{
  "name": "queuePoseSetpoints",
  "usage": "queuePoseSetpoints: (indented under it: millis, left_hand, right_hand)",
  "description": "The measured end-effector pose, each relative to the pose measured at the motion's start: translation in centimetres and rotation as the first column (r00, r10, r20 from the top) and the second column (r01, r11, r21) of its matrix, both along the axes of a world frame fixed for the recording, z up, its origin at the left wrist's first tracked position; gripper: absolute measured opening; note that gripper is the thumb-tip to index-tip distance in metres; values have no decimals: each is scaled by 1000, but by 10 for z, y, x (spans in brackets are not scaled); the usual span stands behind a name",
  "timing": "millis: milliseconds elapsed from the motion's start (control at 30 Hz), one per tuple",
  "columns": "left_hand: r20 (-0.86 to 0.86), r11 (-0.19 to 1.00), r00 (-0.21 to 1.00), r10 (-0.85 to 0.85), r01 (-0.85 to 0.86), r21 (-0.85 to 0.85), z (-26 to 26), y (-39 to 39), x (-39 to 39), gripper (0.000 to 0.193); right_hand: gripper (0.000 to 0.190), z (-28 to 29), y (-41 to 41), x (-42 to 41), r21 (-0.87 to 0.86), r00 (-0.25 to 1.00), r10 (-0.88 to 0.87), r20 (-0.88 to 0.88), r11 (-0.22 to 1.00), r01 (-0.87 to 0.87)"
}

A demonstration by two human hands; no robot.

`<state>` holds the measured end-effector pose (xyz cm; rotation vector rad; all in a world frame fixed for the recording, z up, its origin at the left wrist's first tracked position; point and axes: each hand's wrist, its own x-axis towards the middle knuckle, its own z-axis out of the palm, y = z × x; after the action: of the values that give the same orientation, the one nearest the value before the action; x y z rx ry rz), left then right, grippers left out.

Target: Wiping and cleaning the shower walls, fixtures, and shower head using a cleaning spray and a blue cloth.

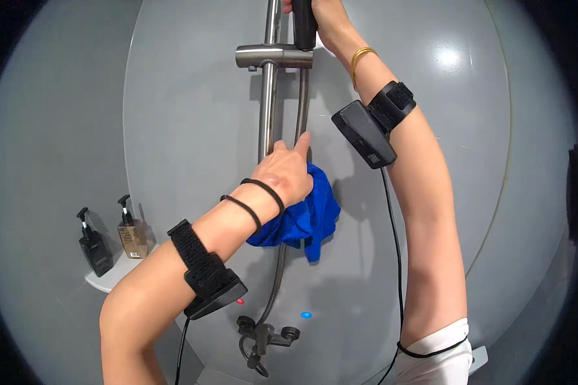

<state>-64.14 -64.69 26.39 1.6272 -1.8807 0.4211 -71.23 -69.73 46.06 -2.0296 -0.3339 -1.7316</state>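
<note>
My left hand [286, 175] grips a bright blue cloth [313, 221] against the lower part of the visible shower rail. Its index finger points up along the flexible shower hose [302, 101]. Folds of the cloth hang below the palm, and the hand hides how far the cloth wraps the rail or hose. At the top edge of the picture, my right hand [330, 19] is around the black handle of a hand shower [304, 24]. That handle's lower end meets the metal slider bracket [274, 56] on the vertical steel rail [267, 106]. The shower head is out of view.
Below hangs a wall-mounted mixer tap [265, 337], with a red marker [240, 301] and a blue marker [306, 315] above it. A white corner shelf [101, 284] at left bears a dark pump bottle [96, 252] and a brownish one [132, 238]. Cables trail from both forearm devices.
</note>
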Motion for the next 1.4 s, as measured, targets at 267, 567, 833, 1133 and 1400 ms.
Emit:
queuePoseSetpoints:
  millis: [267,567,833,1133,1400]
  left_hand:
    - [-66,996,994,-83,82,-19,-21,57,16,53]
    - [-335,982,939,-80,132,134,-94,150,75,44]
    - [-956,840,142,256,457,292,-333,266,140,37]
    - [-854,886,-355,380,406,225,-440,314,96,44]
    - [-964,851,-200,175,523,46,-435,262,84,45]
  right_hand:
    - [43,-6,1,-4,-128,990,-138,35,982,142]
    - [47,-82,-25,-49,-39,824,-481,299,857,514]
    - [20,-517,176,-27,352,796,45,-604,911,215]
    - [79,-650,302,28,544,670,204,-714,765,346]
    - [72,-654,229,-12,851,761,402,-510,368,376]
